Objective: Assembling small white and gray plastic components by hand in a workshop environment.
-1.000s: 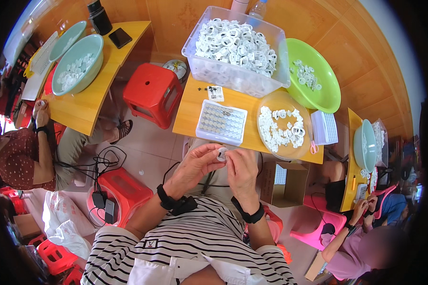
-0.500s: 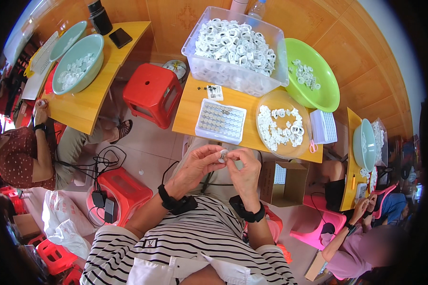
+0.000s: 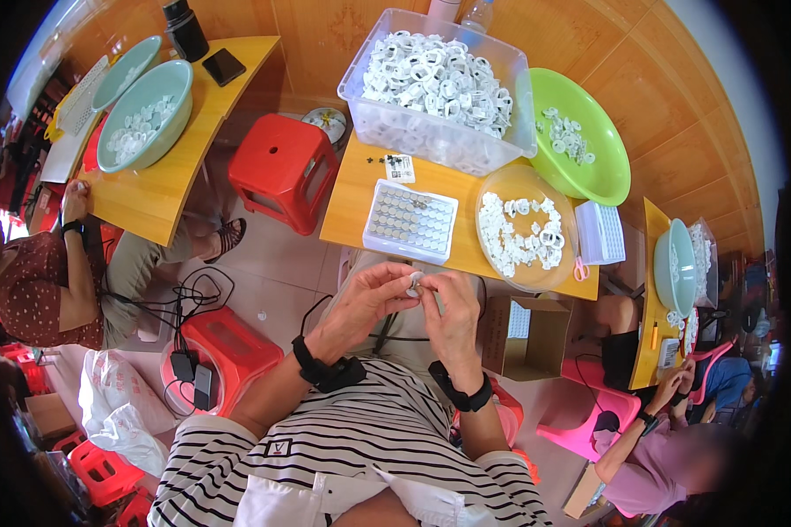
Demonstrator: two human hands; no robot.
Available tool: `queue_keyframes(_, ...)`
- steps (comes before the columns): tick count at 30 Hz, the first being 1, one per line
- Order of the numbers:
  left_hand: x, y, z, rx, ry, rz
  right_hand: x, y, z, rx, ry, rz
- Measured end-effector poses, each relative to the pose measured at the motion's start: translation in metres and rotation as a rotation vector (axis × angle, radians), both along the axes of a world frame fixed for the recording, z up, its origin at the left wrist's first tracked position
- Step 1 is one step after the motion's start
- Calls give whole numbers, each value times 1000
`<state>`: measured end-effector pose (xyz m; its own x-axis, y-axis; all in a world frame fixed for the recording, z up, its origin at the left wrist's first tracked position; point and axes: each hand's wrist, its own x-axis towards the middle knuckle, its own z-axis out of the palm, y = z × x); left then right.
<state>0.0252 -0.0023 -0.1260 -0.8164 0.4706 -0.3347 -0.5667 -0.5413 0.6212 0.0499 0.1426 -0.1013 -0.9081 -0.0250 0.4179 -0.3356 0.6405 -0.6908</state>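
Observation:
In front of my striped shirt, both hands meet on a small white plastic part (image 3: 413, 283), round in outline and partly covered by fingers. My left hand (image 3: 358, 306) pinches it between thumb and fingertips. From the other side, the closed fingertips of my right hand (image 3: 453, 318) press against it; whether they hold a second small piece is hidden. Just beyond my hands, a white tray (image 3: 403, 251) on the table carries rows of silver-grey discs. To its right, a shallow clear round dish (image 3: 536, 283) holds loose white plastic parts.
A clear tub (image 3: 417, 142) heaped with white ring-shaped parts stands behind, beside a green basin (image 3: 605, 119). Pink scissors (image 3: 581, 270) lie at the table's right edge, near stacked white trays (image 3: 599, 241). An opened cardboard box (image 3: 547, 356) sits below. Co-workers sit left and right.
Both hands remain together at the white part, with only a slight shift of the fingers and the part's angle. The table appears shifted a little in the picture.

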Motion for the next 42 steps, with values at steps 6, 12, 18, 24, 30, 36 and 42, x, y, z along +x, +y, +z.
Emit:
queue_keyframes(6, 1, 0, -4, 35, -12, -2, 0, 1, 3, 63, -48, 17)
queue_keyframes(12, 2, 3, -1, 86, -70, -2, 4, 0, 2, 40, 12, -22)
queue_keyframes(18, 3, 2, -3, 77, -43, 11, 5, -2, -2, 153, 101, -23)
queue_keyframes(24, 4, 0, -5, 1, 26, -2, 4, 0, -2, 88, 43, 8)
queue_keyframes(30, 3, -3, -10, -21, 46, -11, 0, 0, -2, 23, -6, 34)
queue_keyframes(36, 0, -3, 2, -50, 74, -59, -5, 4, 0, -248, -223, -30)
queue_keyframes(42, -1, -5, -6, -35, 63, -75, -21, 16, 0, -419, -490, 99)
